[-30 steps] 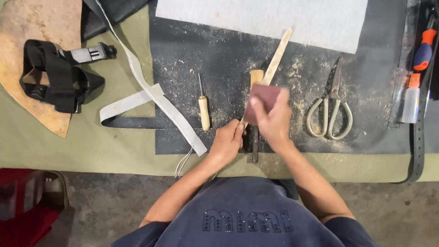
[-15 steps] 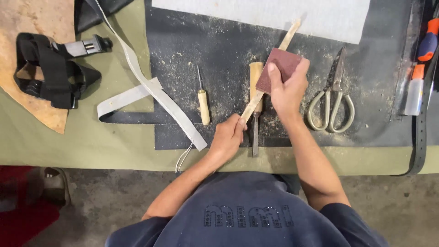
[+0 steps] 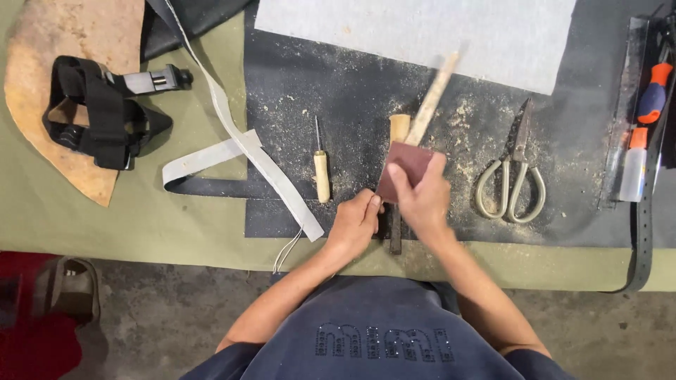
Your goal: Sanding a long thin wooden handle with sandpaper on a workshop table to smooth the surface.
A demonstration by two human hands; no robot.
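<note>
Sanding step: right hand [image 3: 421, 200] grips sandpaper [image 3: 403, 170] wrapped on wooden stick [image 3: 431, 100]; left hand [image 3: 358, 222] clamps stick's near end. Next stroke needs firm bracing.

Craft workshop — scissors [image 3: 510, 184], awl [image 3: 321, 172], sawdust-strewn bench [image 3: 176, 225].

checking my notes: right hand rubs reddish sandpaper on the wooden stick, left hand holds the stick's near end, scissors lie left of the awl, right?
Not quite: in the head view the scissors lie to the right of the awl, beyond the right hand. The sandpaper, stick and left hand are as you say.
</note>
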